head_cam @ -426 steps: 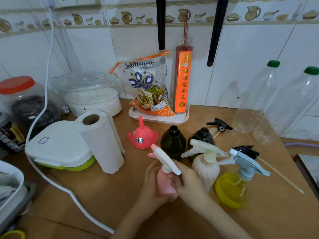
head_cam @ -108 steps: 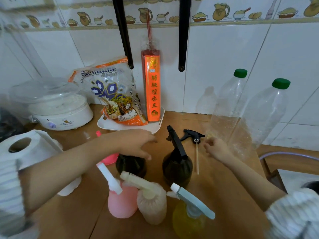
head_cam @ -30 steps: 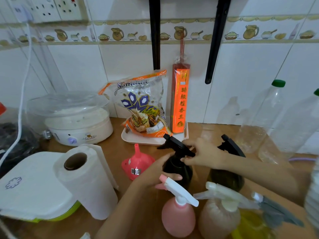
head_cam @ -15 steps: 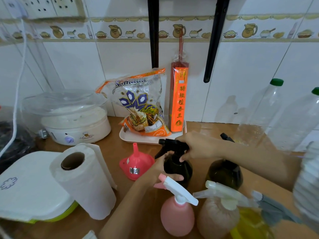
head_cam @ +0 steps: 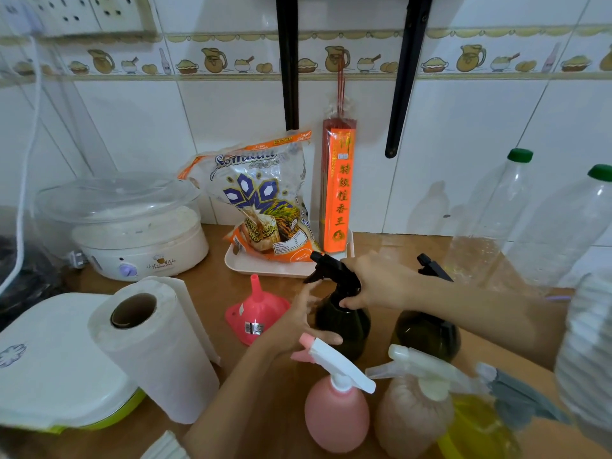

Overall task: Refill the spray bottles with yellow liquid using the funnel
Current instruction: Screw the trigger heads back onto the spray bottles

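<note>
Fitting the trigger head: the right hand point(head_cam: 374, 283) curls round the black sprayer top at the neck of the left dark spray bottle point(head_cam: 342, 326), apparently screwing it on or off; which way cannot be told.
Left hand: the left hand point(head_cam: 298, 323) wraps its fingers around the same bottle's belly, steadying it on the table point(head_cam: 265, 409).
Second dark bottle: the other dark spray bottle point(head_cam: 425, 332) stands just to the right, wearing its black head.
Front row: the pink spray bottle point(head_cam: 336, 415), the beige spray bottle point(head_cam: 414, 415) and the yellow spray bottle point(head_cam: 477, 432) stand capped, nearest the camera.
Funnel: the pink funnel point(head_cam: 255, 313) sits mouth-down on the table, just left of the held bottle, in no bottle.
Supply: two large clear bottles point(head_cam: 480, 223) stand by the wall, nearly empty.
Progress: judging by caps on every sprayer and the funnel set aside, filling looks largely finished; if the head is being tightened, little remains.
</note>
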